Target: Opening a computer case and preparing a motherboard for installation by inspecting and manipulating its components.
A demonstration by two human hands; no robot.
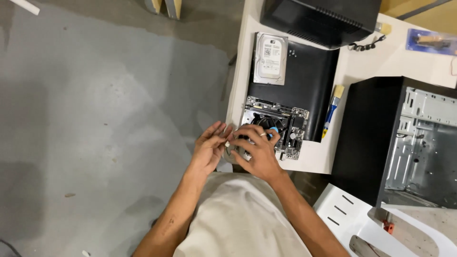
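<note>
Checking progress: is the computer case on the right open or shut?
Open: the computer case has no side panel, baring its grey metal interior.

Head view: worn high, aimed straight down at table edge.
Nearness: hands seen close, lower centre of frame.

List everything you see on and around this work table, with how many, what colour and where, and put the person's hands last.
Motherboard: one, dark with silver parts, near table edge, under the hands.
Hard drive: one, silver, lying on the black panel.
Black panel: one, flat on the table.
Brush: one, blue and yellow handle, right of the panel.
Computer case: one, black, open side showing grey metal, at right.
Black box: one, top of the table.
Table: one, white.
Floor: grey concrete, left.
Left hand: fingers at the motherboard's near corner.
Right hand: resting on the motherboard.
</note>
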